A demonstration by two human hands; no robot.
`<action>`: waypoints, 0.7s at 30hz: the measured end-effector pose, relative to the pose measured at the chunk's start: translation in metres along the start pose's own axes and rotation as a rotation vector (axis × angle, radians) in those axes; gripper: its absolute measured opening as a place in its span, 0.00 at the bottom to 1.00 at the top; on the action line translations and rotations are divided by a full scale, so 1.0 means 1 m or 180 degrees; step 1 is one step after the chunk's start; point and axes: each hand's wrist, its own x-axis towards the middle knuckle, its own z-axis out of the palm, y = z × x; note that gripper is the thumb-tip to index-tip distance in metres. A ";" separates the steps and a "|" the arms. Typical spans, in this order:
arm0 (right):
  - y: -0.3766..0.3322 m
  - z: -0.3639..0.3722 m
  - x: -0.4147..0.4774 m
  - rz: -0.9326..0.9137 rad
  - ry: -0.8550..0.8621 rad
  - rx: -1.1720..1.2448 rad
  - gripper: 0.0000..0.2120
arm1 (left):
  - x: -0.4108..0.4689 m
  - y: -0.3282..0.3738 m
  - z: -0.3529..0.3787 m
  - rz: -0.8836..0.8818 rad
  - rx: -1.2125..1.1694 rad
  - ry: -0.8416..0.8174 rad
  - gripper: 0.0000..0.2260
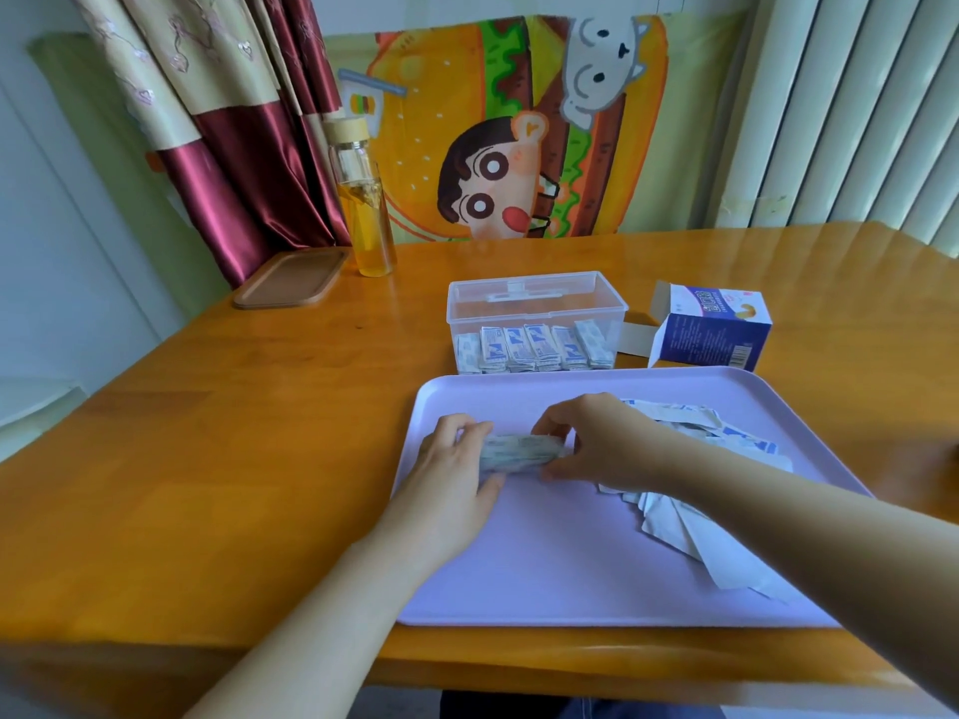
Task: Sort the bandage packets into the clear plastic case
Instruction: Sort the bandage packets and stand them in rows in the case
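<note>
Holding a bundle of bandage packets [519, 452], left grip [450, 461] and right grip [597, 442] clasp its ends.

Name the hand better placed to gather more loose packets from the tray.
Probably the right hand: the loose packets lie on the right of the tray, just beside its wrist. The left hand, gripping the far end of the stack, would have to cross over.

Far left on my wooden table [233, 407]: brown lid [290, 277], glass bottle of yellow liquid [363, 199] just beside it. Opened blue carton [711, 339] at right. Cartoon cloth [519, 132] and red curtain [249, 173] behind.
</note>
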 end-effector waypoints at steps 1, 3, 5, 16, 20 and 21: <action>0.000 0.001 0.000 -0.0004 0.0017 0.0048 0.12 | -0.001 -0.001 0.000 -0.0022 0.0029 -0.0033 0.25; -0.002 0.001 -0.001 0.0006 0.0057 0.0190 0.11 | -0.002 0.000 0.000 -0.0023 0.0010 -0.0073 0.26; -0.005 0.001 -0.002 0.0007 0.0092 0.0299 0.09 | -0.002 0.000 -0.002 -0.0013 -0.0089 -0.0108 0.28; -0.002 0.008 0.002 -0.0066 0.0231 0.0124 0.17 | 0.009 0.003 0.005 0.0122 0.0199 -0.0353 0.24; 0.002 0.012 -0.002 -0.0190 0.0225 -0.0516 0.17 | 0.010 0.001 0.007 0.0161 0.0407 -0.0447 0.24; 0.003 0.013 -0.003 -0.0199 0.0194 -0.0578 0.16 | 0.010 0.001 0.007 0.0174 0.0427 -0.0437 0.25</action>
